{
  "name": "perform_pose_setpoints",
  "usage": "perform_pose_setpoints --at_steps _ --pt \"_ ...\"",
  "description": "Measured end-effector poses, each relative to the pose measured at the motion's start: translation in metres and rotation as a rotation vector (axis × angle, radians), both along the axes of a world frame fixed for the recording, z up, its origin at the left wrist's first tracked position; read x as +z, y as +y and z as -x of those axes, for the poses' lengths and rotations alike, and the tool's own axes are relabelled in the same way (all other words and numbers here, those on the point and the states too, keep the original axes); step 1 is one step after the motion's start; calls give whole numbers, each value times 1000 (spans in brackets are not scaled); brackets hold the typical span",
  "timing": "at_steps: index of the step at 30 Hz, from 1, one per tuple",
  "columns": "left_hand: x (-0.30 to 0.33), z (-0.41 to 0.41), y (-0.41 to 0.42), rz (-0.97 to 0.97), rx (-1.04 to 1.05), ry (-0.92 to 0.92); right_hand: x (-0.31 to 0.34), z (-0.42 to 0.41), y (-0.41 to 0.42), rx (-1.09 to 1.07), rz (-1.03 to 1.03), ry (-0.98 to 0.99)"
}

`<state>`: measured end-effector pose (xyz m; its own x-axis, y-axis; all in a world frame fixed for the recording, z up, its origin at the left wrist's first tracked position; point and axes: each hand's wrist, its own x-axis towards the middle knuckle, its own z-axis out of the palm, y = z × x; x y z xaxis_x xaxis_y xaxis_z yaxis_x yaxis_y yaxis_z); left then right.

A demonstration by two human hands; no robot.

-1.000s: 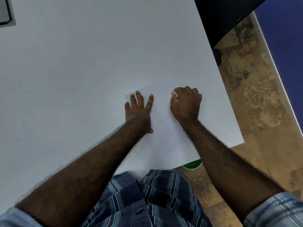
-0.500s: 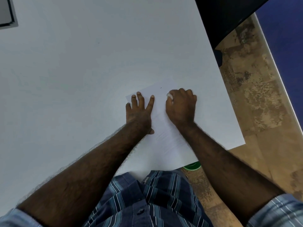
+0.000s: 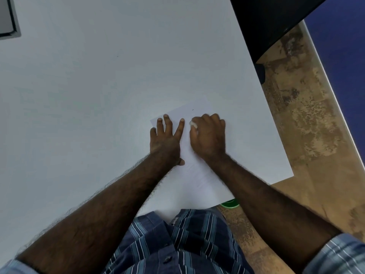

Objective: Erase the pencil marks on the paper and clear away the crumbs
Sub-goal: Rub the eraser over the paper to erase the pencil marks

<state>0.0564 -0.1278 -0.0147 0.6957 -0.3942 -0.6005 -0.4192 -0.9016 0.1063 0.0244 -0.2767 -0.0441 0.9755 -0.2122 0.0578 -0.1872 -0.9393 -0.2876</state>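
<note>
A white sheet of paper [image 3: 197, 171] lies on the white table, near its front right corner. My left hand [image 3: 166, 139] presses flat on the paper's left part, fingers spread. My right hand [image 3: 209, 135] is closed around a small white eraser [image 3: 194, 124], whose tip shows at the thumb and touches the paper close to my left index finger. Faint pencil lines [image 3: 194, 171] show on the sheet below my hands. A tiny dark speck [image 3: 193, 109] lies on the paper above the fingers.
The white table [image 3: 98, 86] spreads far to the left and back. A grey-framed panel [image 3: 7, 18] sits at its far left corner. A black object [image 3: 266, 22] overhangs the far right edge. A green item [image 3: 229, 204] lies on the brown floor under the table's edge.
My right hand with the eraser has slid leftward across the paper, toward my left hand. The left hand has stayed pressed in place.
</note>
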Motion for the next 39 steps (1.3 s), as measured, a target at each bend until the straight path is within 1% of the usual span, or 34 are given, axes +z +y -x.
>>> perform_pose_setpoints --at_steps 2,3,5,8,10,14,16,18,21,23,25,28,29,30,32,35,37,39 --pt "-1 1 1 10 3 2 0 12 6 111 13 15" --pt "-1 1 1 13 4 5 0 11 3 129 20 5" --pt "-2 1 1 13 5 9 -3 -1 -10 70 49 -19" --pt "0 0 2 15 15 25 -3 -29 -32 -116 83 -34" --pt "0 -1 2 17 16 29 -1 -34 -34 -144 65 -36" --pt "-1 0 3 29 15 7 3 -5 1 82 18 0" --pt "-3 0 3 43 16 15 1 9 8 144 23 10" --pt "-2 0 5 44 22 25 -1 2 -1 96 32 -10" --pt "-1 -1 4 35 17 37 -3 -25 -25 -104 70 -69" --pt "0 -1 4 38 20 34 -3 -35 -31 -179 50 -73" --pt "0 -1 5 49 22 19 -3 -33 -21 -126 30 -75" --pt "-1 0 7 61 29 5 -3 -17 -4 81 24 -32" --pt "-1 0 7 63 31 1 -3 -15 -4 109 28 -38" --pt "-1 0 7 65 32 -3 -4 -18 -8 95 29 -54" --pt "0 1 8 69 37 -1 -7 -29 -21 -3 48 -72" --pt "0 0 8 66 36 -4 -7 -47 -31 -143 54 -40" --pt "-1 0 8 66 31 -7 -4 -45 -25 -136 31 -41" --pt "-2 0 8 68 25 -13 1 -29 -9 -57 -4 -28"
